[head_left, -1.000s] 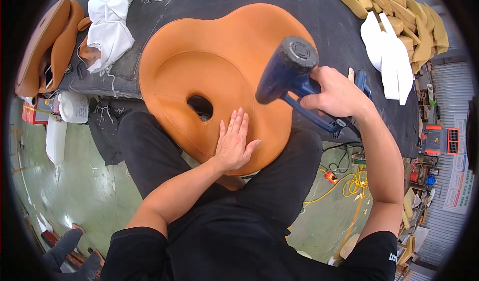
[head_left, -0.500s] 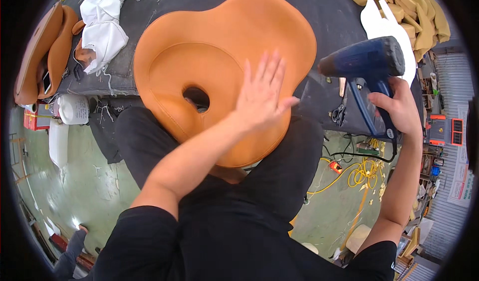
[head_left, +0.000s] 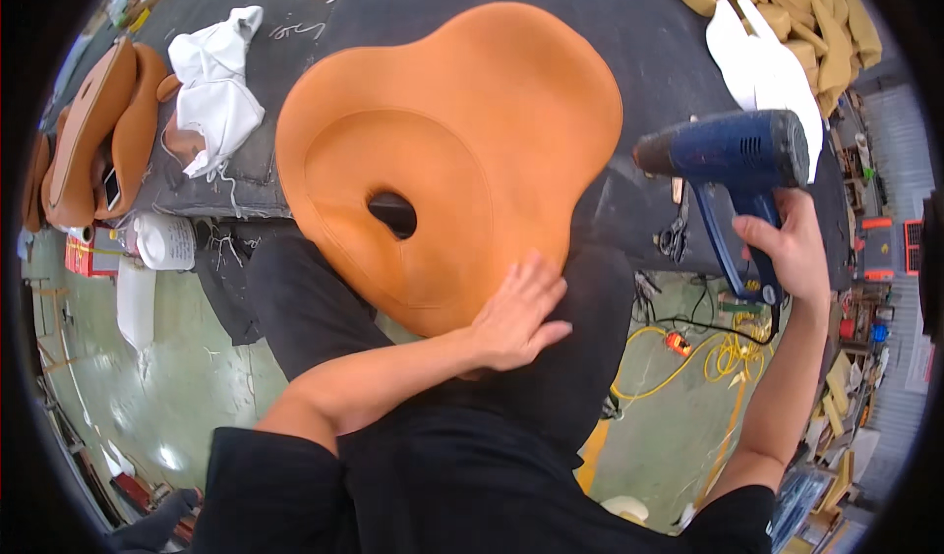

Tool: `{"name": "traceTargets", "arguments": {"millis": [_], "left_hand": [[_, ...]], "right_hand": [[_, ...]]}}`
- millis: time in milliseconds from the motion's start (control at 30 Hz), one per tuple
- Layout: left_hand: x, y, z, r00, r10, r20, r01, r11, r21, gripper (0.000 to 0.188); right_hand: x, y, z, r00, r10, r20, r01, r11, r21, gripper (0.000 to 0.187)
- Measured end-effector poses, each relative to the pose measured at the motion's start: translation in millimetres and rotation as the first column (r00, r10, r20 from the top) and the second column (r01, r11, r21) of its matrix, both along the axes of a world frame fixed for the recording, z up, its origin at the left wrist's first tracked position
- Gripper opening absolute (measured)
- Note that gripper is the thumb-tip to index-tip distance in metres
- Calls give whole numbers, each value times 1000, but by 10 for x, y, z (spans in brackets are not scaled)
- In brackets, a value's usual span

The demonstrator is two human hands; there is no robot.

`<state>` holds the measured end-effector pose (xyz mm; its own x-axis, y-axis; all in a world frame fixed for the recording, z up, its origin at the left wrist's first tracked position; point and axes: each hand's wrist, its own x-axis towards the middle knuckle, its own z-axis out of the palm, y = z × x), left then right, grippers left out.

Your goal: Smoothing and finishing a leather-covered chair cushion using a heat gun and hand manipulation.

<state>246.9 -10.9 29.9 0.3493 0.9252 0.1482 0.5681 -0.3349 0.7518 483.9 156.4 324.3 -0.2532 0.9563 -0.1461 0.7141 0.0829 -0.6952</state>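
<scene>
A large tan leather-covered cushion point(head_left: 531, 112), rounded and lobed, with a stitched inset panel and a small keyhole-shaped opening, leans across my thighs and the table edge. My left hand point(head_left: 521, 313) lies flat on its near right edge, fingers stretched out and slightly blurred. Off to the right, my right hand point(head_left: 792, 249) is wrapped round the handle of a dark blue heat gun point(head_left: 733, 151). Its nozzle points left toward the cushion's right side, with a gap between them.
Scissors point(head_left: 673, 237) lie on the dark table point(head_left: 393, 3) below the heat gun. White cloth point(head_left: 216, 102) and more tan padded pieces point(head_left: 93, 131) sit at left, beside a white jug point(head_left: 165, 241). Yellow foam pieces point(head_left: 826, 23) are heaped at far right. A yellow cable point(head_left: 728, 352) coils on the floor.
My left hand has slid from the cushion's middle toward me, down to its near edge. The right hand still grips the heat gun, which sits slightly lower in view. The whole view has shifted a little.
</scene>
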Motion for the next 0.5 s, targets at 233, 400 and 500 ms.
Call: {"name": "traceTargets", "arguments": {"millis": [233,400,500], "left_hand": [[-619,1215,21,858,510,-62,-457,813,362,64],[-631,1924,-145,775,550,-312,-417,815,401,70],[-452,1964,-286,791,481,-378,-364,867,341,73]], "right_hand": [[-192,-30,-57,996,46,-75,-43,998,41,39],[-9,102,-173,988,22,-154,-17,999,32,39],[99,135,-230,986,-18,-166,30,997,70,34]]}}
